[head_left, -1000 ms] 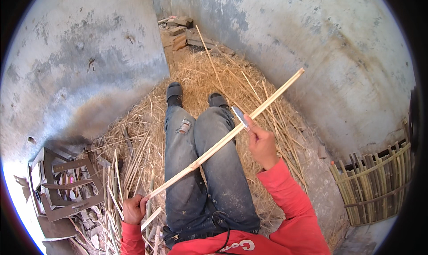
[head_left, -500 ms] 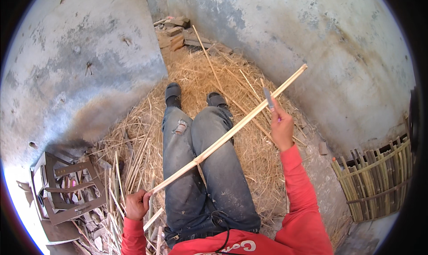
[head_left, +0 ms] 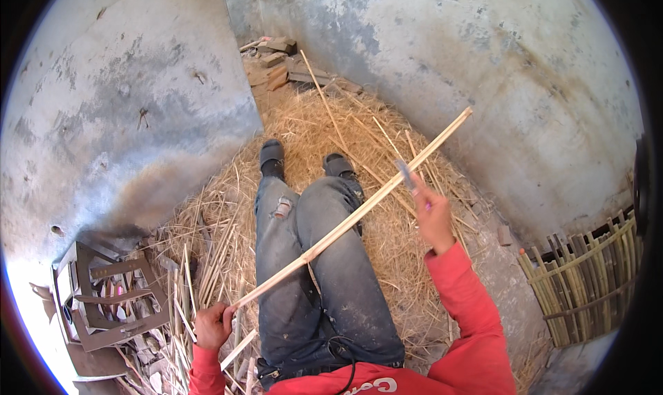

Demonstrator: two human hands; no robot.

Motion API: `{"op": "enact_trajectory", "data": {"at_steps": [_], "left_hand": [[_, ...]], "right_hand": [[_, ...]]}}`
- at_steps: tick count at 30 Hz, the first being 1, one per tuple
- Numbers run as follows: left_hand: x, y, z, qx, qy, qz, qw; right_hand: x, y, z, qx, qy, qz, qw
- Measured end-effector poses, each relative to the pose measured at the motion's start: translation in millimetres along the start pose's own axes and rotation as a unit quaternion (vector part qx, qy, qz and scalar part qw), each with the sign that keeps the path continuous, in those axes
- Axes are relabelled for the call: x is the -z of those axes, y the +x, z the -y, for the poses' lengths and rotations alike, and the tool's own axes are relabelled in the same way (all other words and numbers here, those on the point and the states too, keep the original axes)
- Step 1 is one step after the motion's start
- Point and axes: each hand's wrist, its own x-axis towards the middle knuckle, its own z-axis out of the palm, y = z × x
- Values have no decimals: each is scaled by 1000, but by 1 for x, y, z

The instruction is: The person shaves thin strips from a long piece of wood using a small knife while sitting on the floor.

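Note:
A long, pale split bamboo strip (head_left: 359,217) with a knot near its middle runs slantwise across my thighs, its far end up at the right. My left hand (head_left: 213,324) is closed round its lower end, thumb on top. In my closed right hand (head_left: 433,219) is a knife with a short grey blade (head_left: 405,175), its handle mostly hidden by the fingers. The blade lies across the strip toward its far end; whether it cuts in, I cannot tell. My jeans-clad legs (head_left: 331,219) stretch out beneath the strip.
Shavings (head_left: 397,257) and loose strips cover the floor around my legs. A broken brown frame (head_left: 124,295) lies at the left, a bamboo-slat basket (head_left: 587,284) stands at the right, and bricks (head_left: 277,77) lie at the far corner. Stained walls (head_left: 469,70) rise on both sides.
My right hand and the knife have slid a little down the strip, toward me and to the left. My left hand keeps its hold at the lower end. The view has tilted slightly.

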Motion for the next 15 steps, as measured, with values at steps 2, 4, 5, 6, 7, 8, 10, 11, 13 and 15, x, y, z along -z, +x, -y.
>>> {"op": "enact_trajectory", "data": {"at_steps": [2, 4, 5, 6, 7, 8, 10, 11, 13, 15], "left_hand": [[-10, 7, -2, 7, -16, -11, 1000], [-12, 1, 10, 12, -6, -9, 1000], [-7, 0, 14, 2, 4, -15, 1000], [-4, 0, 17, -8, 14, -21, 1000], [-2, 1, 10, -6, 17, 4, 1000], [-7, 5, 5, -5, 13, 4, 1000], [-17, 12, -4, -1, -37, 7, 999], [-17, 15, -6, 0, -23, -1, 1000], [-13, 9, -2, 9, -38, 6, 999], [-5, 8, -4, -1, -23, 24, 999]], "right_hand": [[2, 7, 2, -21, 10, -31, 999], [-5, -10, 3, -3, -7, -18, 1000], [-6, -11, 2, 9, -17, -9, 1000], [-6, -13, 1, 20, -26, 0, 999], [2, -2, -2, 8, -4, -22, 1000], [12, 8, -5, -4, 15, -44, 999], [7, 2, -4, -15, 35, -64, 997], [-10, -18, 5, -7, 47, -31, 998], [-10, -23, 11, -2, 63, -3, 998], [14, -3, 15, -122, 40, 24, 991]]}}
